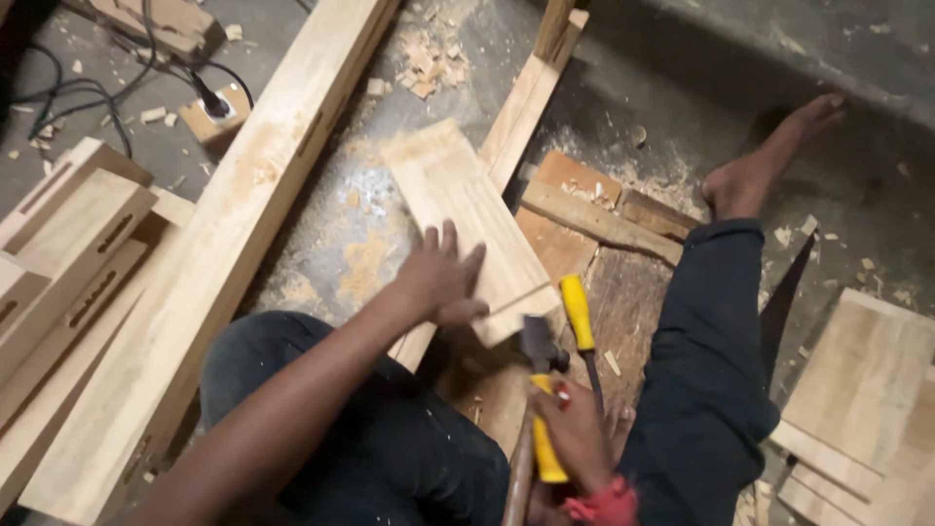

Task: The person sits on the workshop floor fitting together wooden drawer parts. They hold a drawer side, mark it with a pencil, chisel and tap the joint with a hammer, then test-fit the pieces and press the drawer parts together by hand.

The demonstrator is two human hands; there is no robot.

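A: Your left hand (443,278) lies open, fingers spread, flat on the board (467,224). Press there so it won't shift.

B: And the right?

A: Your right hand (575,433) is closed around the hammer (539,351) and a yellow-handled chisel (578,312). Strike squarely, I'd say.

B: The board?

A: Pale, planed, notched at its near end, propped on scraps between your legs.
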